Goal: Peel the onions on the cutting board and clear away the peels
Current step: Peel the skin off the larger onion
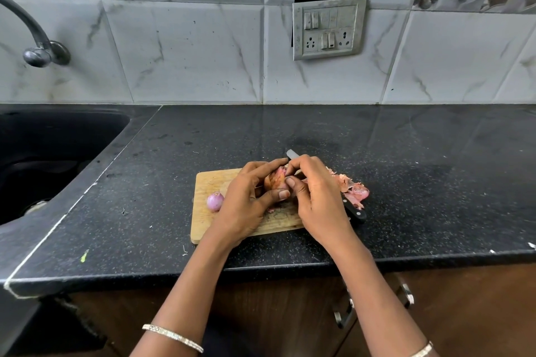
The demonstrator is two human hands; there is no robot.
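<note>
A wooden cutting board [210, 180] lies on the black counter. Over its middle, my left hand [246, 206] grips an onion [275, 180] that still has its brown skin, thumb across the front. My right hand [316, 200] pinches the skin at the top of that onion with thumb and fingertips. One peeled purple onion [215, 201] rests on the board's left part, just left of my left hand. A pile of pink-brown peels [352, 187] lies off the board's right edge.
A knife lies slantwise under my right hand, blade tip [291, 153] towards the wall and black handle [356, 212] near the peels. A dark sink [43, 159] with a tap is at the left. The counter's front edge [261, 268] runs below the board.
</note>
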